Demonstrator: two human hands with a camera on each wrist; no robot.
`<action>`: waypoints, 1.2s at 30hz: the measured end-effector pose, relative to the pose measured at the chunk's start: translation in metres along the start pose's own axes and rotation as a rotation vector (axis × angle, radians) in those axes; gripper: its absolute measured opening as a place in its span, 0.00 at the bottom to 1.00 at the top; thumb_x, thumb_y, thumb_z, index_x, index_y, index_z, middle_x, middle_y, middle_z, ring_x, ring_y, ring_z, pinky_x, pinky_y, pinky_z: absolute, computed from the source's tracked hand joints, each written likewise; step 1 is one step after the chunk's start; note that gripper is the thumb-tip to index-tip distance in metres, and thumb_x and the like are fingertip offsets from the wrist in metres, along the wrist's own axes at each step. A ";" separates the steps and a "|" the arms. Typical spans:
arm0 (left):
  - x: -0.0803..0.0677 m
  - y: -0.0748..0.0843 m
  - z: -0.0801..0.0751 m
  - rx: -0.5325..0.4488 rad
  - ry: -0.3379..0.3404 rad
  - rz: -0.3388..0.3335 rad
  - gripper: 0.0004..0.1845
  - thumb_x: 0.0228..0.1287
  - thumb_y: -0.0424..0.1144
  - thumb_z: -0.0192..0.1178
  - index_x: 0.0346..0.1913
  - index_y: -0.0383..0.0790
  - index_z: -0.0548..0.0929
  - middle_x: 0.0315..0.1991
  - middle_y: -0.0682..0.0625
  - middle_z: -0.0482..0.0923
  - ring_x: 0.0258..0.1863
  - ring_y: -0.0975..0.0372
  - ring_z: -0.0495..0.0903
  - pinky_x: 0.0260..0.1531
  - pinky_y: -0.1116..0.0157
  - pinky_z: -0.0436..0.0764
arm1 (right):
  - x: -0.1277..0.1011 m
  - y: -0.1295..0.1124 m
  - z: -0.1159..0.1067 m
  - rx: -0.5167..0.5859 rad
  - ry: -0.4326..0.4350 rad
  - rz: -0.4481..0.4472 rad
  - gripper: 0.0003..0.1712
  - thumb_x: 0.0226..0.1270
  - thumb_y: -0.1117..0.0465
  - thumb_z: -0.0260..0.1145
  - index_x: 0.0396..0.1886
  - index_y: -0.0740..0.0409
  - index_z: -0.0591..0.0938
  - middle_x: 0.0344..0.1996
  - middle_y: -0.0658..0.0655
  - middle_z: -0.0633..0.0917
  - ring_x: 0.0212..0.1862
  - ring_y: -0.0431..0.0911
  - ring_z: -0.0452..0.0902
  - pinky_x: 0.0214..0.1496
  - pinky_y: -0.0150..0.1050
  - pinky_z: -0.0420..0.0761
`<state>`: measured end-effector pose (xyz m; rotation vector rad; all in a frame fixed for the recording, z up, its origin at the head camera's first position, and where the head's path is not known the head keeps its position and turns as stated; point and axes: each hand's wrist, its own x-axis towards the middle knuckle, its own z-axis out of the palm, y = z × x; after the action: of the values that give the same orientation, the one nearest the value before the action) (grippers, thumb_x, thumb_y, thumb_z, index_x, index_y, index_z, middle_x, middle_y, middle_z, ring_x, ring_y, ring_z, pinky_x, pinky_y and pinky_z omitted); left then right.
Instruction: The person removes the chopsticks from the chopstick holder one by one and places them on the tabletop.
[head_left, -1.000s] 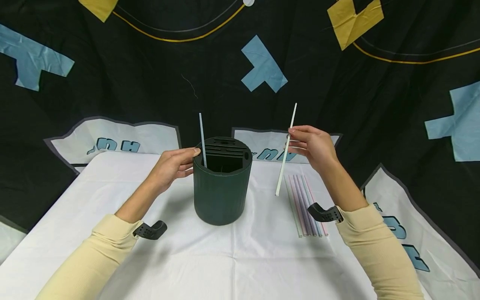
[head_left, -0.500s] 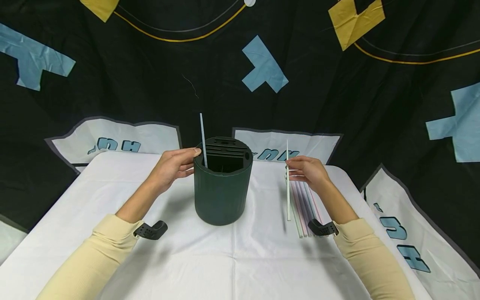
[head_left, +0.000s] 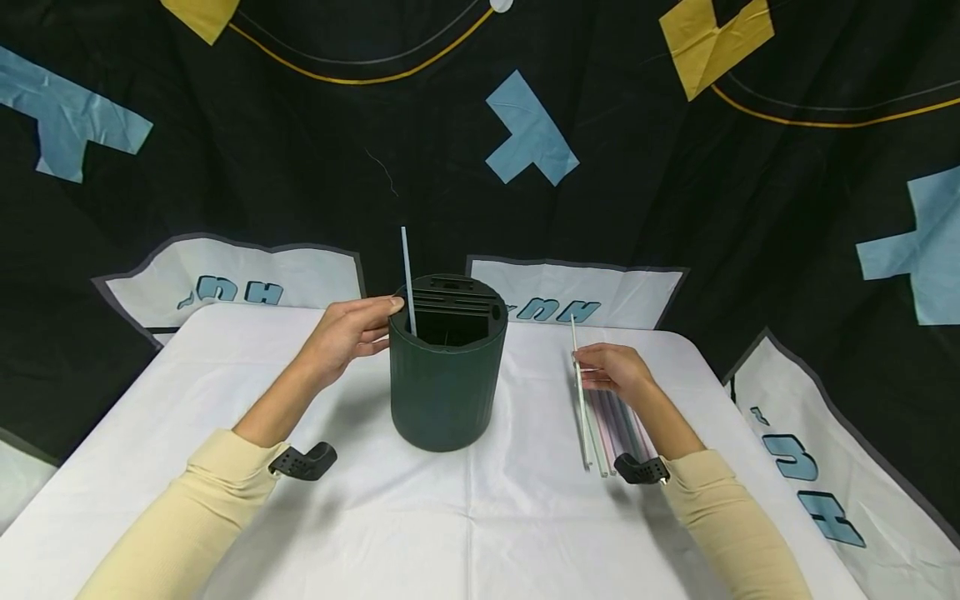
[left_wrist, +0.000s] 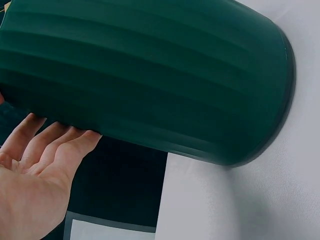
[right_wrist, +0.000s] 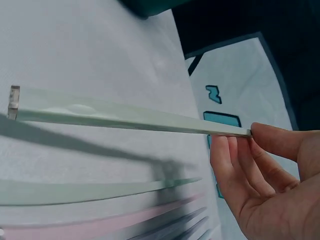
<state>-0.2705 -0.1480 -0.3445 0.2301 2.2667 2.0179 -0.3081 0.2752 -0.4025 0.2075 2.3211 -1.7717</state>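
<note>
White cloth covers the table [head_left: 465,517]. Right hand [head_left: 611,372] pinches a pale straw [head_left: 580,400] near its far end, just beside the straw row [head_left: 618,425]; the straw seems light, bendy, slippery. Left hand [head_left: 347,332] rests with straight fingers against the green holder [head_left: 446,383].

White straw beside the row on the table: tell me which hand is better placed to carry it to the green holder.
Right. The right hand already pinches the white straw above the other straws. The left hand rests against the green holder, steadying it.
</note>
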 end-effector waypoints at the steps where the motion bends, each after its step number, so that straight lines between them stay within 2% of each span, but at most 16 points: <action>1: 0.000 0.000 0.000 0.000 0.000 0.001 0.31 0.72 0.52 0.61 0.70 0.36 0.74 0.67 0.41 0.76 0.64 0.50 0.79 0.56 0.60 0.83 | 0.001 0.002 0.000 0.004 0.003 0.006 0.24 0.75 0.62 0.62 0.64 0.73 0.75 0.39 0.54 0.86 0.34 0.41 0.83 0.41 0.34 0.89; 8: 0.001 0.000 -0.001 -0.009 -0.003 0.009 0.31 0.72 0.52 0.61 0.70 0.36 0.74 0.67 0.41 0.76 0.64 0.51 0.79 0.56 0.60 0.83 | 0.007 0.014 0.002 -0.013 0.038 0.053 0.22 0.74 0.62 0.64 0.61 0.71 0.78 0.33 0.52 0.87 0.31 0.40 0.84 0.37 0.34 0.89; 12: 0.001 0.000 0.000 -0.013 0.000 0.000 0.31 0.71 0.52 0.62 0.69 0.37 0.75 0.66 0.41 0.77 0.63 0.52 0.80 0.55 0.61 0.84 | 0.008 0.018 0.004 -0.041 0.056 0.067 0.22 0.73 0.62 0.65 0.61 0.70 0.79 0.33 0.52 0.88 0.31 0.40 0.84 0.36 0.34 0.89; 25: 0.002 -0.001 0.000 -0.019 0.003 -0.004 0.31 0.71 0.53 0.62 0.69 0.37 0.75 0.66 0.41 0.77 0.64 0.51 0.79 0.56 0.60 0.83 | 0.007 0.027 0.004 -0.070 0.036 0.044 0.23 0.72 0.63 0.66 0.60 0.73 0.77 0.26 0.49 0.86 0.26 0.38 0.83 0.33 0.33 0.88; 32: 0.001 -0.002 0.001 -0.018 0.004 -0.004 0.30 0.72 0.52 0.61 0.69 0.37 0.75 0.65 0.41 0.78 0.63 0.51 0.80 0.55 0.60 0.84 | 0.006 0.031 0.004 -0.087 0.034 0.036 0.23 0.72 0.63 0.65 0.59 0.75 0.77 0.27 0.50 0.86 0.27 0.38 0.83 0.33 0.32 0.88; 36: 0.002 -0.002 0.000 -0.018 0.005 -0.007 0.31 0.72 0.52 0.61 0.69 0.37 0.75 0.66 0.41 0.77 0.63 0.51 0.80 0.55 0.60 0.84 | 0.006 0.033 0.003 -0.150 0.083 0.029 0.22 0.72 0.62 0.65 0.59 0.72 0.79 0.31 0.51 0.86 0.28 0.38 0.81 0.33 0.30 0.86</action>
<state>-0.2721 -0.1480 -0.3469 0.2161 2.2477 2.0367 -0.3058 0.2815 -0.4360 0.2932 2.4828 -1.5960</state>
